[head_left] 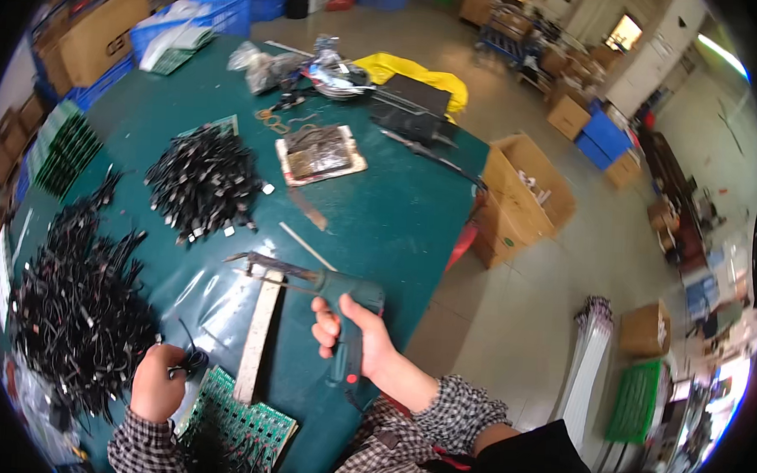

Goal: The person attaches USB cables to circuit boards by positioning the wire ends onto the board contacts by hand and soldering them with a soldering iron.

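Note:
My right hand (pixel 358 334) is wrapped round the grip of a dark green pistol-shaped soldering gun (pixel 350 288), whose thin tip points left over the table. Under its front part lies a whitish, speckled bar (pixel 258 337), its lower end resting on a green circuit board panel (pixel 245 418). Black cables cover the panel's lower part. My left hand (pixel 158 383) is closed on a black cable (pixel 192 357) just left of the panel; the fingertips are partly hidden. Beside that hand spreads a large heap of black cables (pixel 84 307).
A second cable pile (pixel 204 176) lies farther back on the green table (pixel 380 202). Behind it sit a stained tray (pixel 321 155), a thin stick (pixel 308 246) and tangled wires. Green boards (pixel 62 150) stack at the left edge. An open cardboard box (pixel 517 205) stands beyond the right edge.

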A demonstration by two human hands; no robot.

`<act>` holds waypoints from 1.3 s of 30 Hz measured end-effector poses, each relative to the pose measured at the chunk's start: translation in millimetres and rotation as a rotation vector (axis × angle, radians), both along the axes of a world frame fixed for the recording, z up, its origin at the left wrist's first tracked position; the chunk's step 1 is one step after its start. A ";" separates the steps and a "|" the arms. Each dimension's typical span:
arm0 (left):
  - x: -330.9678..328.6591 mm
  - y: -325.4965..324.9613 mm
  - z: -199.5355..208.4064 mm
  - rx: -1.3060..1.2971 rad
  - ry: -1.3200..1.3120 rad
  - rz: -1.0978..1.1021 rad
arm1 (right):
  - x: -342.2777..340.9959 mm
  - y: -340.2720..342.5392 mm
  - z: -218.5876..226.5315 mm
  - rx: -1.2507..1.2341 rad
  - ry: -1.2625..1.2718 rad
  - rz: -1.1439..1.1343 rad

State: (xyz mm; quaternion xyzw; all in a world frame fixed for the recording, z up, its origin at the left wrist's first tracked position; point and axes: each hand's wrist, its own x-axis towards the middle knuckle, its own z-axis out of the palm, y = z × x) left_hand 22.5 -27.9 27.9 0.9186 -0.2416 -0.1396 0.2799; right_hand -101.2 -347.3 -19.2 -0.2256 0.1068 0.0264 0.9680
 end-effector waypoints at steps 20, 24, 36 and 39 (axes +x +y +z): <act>52.0 -14.1 -77.4 -0.235 0.021 0.071 | 10.2 5.9 -6.7 0.106 -0.008 -0.068; 75.5 5.7 -97.9 -0.356 0.181 0.227 | 9.6 5.6 -5.0 0.111 -0.043 -0.083; 6.5 -12.1 7.1 -0.498 0.034 0.217 | 12.8 7.9 -6.1 0.116 -0.057 -0.087; -19.7 -23.8 39.8 -0.522 -0.162 0.203 | 14.0 9.0 -6.4 0.109 -0.051 -0.098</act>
